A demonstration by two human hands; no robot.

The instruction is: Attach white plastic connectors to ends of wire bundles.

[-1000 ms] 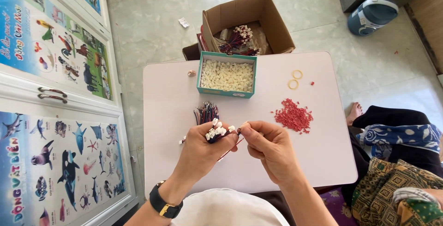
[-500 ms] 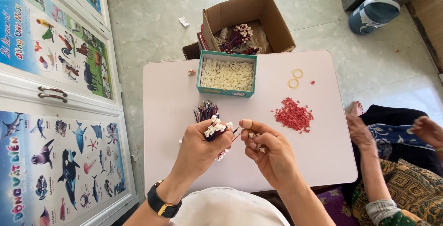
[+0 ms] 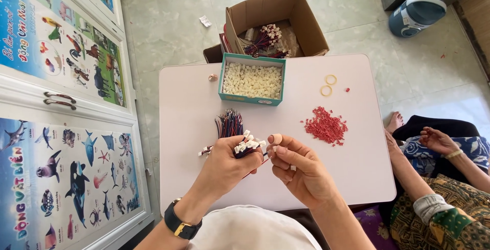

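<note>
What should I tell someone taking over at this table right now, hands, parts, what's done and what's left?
Left hand: closed around a bundle of wires, white plugs showing at the thumb end.
Right hand: fingers pinched beside those plugs; what they hold is too small to tell.
Parts: teal box of white pieces at the far edge of the table, red pile to the right, two rubber bands beyond it.
Done: more plugged bundles lie in the cardboard box on the floor.
Left: many white and red pieces remain loose.
</note>
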